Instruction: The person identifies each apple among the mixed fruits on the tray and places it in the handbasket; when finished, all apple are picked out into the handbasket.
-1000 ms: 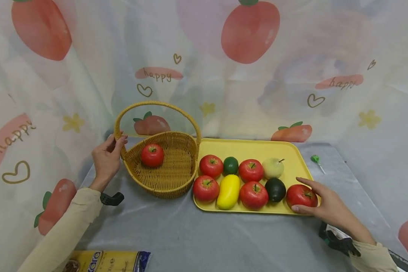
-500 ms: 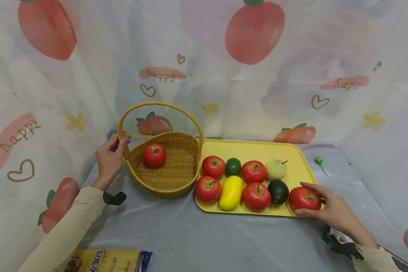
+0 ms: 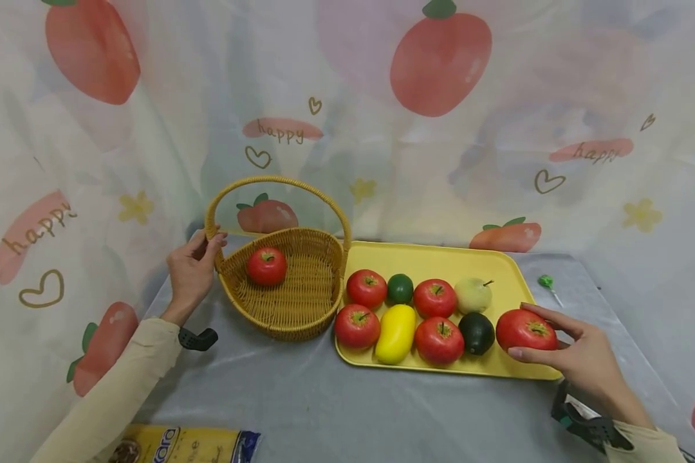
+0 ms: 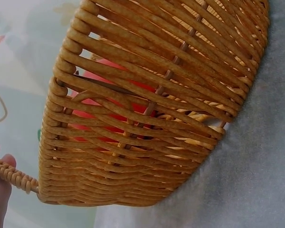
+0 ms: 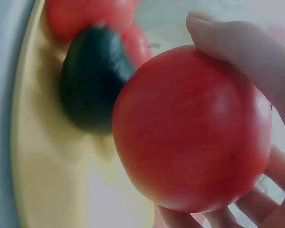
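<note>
My left hand (image 3: 192, 273) pinches the left base of the arched handle on a wicker basket (image 3: 284, 331); in the left wrist view its fingertips (image 4: 8, 160) are on the wrapped handle. One red apple (image 3: 267, 266) lies inside the basket. On the right, my right hand (image 3: 593, 363) grips another red apple (image 3: 524, 330), thumb on one side and fingers round the other. In the right wrist view that apple (image 5: 192, 130) is held above the yellow tray (image 5: 57, 190), beside a dark green avocado (image 5: 95, 78).
Several more red apples, a yellow mango (image 3: 396, 334), a small green fruit (image 3: 400, 289) and a pale pear (image 3: 473, 294) lie on the yellow tray (image 3: 428, 257). A green lollipop (image 3: 546, 281) is right of it. A yellow packet (image 3: 179, 445) lies at the front left.
My right hand has closed round the rightmost apple and raised it slightly off the tray. The left hand keeps its hold on the handle. The head view has shifted a little.
</note>
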Available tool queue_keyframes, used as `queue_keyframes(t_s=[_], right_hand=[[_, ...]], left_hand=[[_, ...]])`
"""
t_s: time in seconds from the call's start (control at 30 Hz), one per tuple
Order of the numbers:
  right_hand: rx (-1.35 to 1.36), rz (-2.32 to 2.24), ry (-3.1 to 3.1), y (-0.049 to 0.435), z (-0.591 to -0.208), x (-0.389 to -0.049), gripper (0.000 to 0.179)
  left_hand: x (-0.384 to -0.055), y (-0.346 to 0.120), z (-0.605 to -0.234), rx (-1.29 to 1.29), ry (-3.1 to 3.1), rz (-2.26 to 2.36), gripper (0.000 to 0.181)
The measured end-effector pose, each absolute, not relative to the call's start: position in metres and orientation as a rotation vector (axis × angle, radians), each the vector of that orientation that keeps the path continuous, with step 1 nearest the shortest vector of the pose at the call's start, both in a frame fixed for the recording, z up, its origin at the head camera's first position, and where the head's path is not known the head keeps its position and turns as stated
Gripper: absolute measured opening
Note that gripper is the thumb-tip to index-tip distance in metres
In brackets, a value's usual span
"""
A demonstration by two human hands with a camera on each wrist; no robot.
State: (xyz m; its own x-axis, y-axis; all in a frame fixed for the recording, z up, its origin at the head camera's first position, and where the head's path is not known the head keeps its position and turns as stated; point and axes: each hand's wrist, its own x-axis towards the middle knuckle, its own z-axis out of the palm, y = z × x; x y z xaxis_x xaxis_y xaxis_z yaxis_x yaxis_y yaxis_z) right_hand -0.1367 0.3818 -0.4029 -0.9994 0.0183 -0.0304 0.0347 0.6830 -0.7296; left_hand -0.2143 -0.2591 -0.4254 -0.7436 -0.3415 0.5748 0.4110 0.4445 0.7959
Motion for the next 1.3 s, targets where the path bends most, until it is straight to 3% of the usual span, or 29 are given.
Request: queue_keyframes(t_s=[0.67, 1.3], right_hand=[[-0.401, -1.558, 2.609, 0.267, -0.383, -0.143, 0.065], [-0.628, -1.660, 2.377, 0.184, -0.376, -0.172, 0.072]], left_hand=[[-0.215, -0.259, -0.426, -0.014, -2.015, -1.321, 0.026], [-0.214, -0.258, -0.426, -0.022, -2.005, -1.321, 0.027]])
